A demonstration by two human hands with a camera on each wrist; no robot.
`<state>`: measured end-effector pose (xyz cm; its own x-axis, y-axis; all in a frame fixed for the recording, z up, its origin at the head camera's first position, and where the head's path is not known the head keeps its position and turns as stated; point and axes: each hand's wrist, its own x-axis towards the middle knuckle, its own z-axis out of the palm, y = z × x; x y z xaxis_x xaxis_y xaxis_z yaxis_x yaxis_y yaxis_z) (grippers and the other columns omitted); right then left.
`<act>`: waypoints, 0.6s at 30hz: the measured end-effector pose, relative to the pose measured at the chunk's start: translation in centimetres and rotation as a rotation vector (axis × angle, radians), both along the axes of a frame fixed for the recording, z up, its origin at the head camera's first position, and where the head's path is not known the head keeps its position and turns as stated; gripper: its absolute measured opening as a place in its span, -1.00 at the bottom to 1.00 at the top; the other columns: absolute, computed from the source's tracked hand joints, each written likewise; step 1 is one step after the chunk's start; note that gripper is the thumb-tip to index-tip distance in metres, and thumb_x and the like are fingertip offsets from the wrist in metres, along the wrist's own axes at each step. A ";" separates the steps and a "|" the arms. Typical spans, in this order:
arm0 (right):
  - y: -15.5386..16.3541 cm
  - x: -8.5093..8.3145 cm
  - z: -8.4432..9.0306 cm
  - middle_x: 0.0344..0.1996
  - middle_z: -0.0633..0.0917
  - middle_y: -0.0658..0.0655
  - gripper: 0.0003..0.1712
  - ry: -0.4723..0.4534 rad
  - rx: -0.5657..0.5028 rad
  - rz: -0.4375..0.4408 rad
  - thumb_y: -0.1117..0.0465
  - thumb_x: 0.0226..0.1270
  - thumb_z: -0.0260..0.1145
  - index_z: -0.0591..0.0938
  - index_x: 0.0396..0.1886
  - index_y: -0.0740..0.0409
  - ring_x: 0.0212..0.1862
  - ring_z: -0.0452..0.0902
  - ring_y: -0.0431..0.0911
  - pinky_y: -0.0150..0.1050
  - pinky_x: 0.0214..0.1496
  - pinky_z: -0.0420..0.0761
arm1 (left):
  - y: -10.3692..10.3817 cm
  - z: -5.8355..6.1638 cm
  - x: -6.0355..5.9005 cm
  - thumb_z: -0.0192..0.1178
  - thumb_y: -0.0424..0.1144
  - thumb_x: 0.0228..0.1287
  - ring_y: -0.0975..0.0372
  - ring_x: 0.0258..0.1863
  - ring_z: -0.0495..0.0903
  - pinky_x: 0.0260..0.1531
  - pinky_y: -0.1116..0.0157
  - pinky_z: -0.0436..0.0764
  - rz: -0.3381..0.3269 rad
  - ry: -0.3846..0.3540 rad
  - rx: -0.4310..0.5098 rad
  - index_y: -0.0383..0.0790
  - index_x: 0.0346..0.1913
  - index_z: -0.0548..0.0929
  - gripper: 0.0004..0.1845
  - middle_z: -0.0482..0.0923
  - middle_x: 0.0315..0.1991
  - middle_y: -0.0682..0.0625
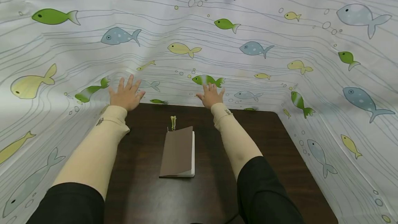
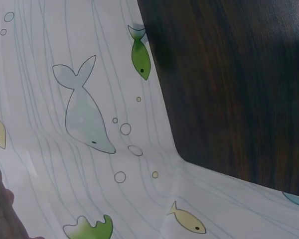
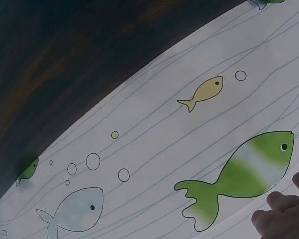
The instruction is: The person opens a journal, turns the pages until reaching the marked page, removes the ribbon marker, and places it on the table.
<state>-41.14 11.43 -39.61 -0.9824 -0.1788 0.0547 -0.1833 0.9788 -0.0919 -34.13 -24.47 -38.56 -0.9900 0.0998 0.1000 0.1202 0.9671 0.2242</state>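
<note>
Both arms reach forward over a dark wooden table. My left hand lies flat with fingers spread against the white fish-print sheet at the table's far left edge. My right hand presses the same sheet near the far middle, fingers straight; its fingertips show in the right wrist view beside a green fish print. A closed brown notebook with a yellow tassel bookmark lies on the table between my forearms, touched by neither hand.
The fish-print sheet rises as a wall behind the table and along both sides, curving onto the tabletop edge. Dark wood shows beside the sheet in both wrist views.
</note>
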 end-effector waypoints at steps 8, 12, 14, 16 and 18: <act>0.2 1.9 -0.4 0.58 0.21 0.20 -0.24 0.010 -0.162 0.058 -0.20 0.63 -0.03 0.18 0.62 0.09 0.59 0.05 0.13 0.29 0.53 0.03 | 0.7 -0.5 0.9 -0.41 0.28 0.60 -0.26 0.57 -0.45 0.24 -0.56 -0.40 -0.010 0.009 0.018 -0.01 0.66 -0.18 -0.24 -0.46 0.65 -0.14; 0.5 3.4 -2.4 0.33 0.58 0.18 -0.41 0.019 -0.270 0.100 -0.05 0.66 0.04 0.39 0.50 0.14 0.28 0.55 0.07 0.07 0.25 0.55 | 0.9 -1.8 1.2 -0.38 0.23 0.62 -0.29 0.57 -0.34 0.23 -0.59 -0.27 -0.020 0.037 0.003 -0.04 0.66 -0.15 -0.26 -0.42 0.66 -0.16; 0.7 4.6 -4.3 0.16 0.69 0.16 -0.49 0.029 -0.319 0.120 0.00 0.66 0.06 0.49 0.42 0.14 0.09 0.68 0.04 -0.01 0.07 0.66 | 1.2 -2.8 1.4 -0.39 0.24 0.62 -0.29 0.57 -0.33 0.21 -0.61 -0.22 -0.028 0.047 0.014 -0.04 0.66 -0.14 -0.26 -0.39 0.66 -0.17; 0.7 5.8 -6.6 0.05 0.74 0.17 -0.55 0.014 -0.379 0.146 0.07 0.65 0.08 0.54 0.35 0.18 -0.04 0.71 0.01 -0.05 -0.02 0.68 | 1.6 -3.6 2.0 -0.43 0.27 0.61 -0.28 0.57 -0.36 0.20 -0.61 -0.22 -0.038 0.033 0.029 -0.04 0.66 -0.14 -0.25 -0.42 0.66 -0.16; 0.7 7.4 -9.2 0.02 0.74 0.18 -0.59 -0.020 -0.450 0.168 0.12 0.64 0.10 0.56 0.30 0.21 -0.08 0.70 -0.01 -0.07 -0.04 0.68 | 2.2 -4.7 2.7 -0.43 0.26 0.62 -0.26 0.58 -0.38 0.22 -0.59 -0.25 -0.049 0.007 0.052 -0.05 0.66 -0.16 -0.24 -0.43 0.65 -0.16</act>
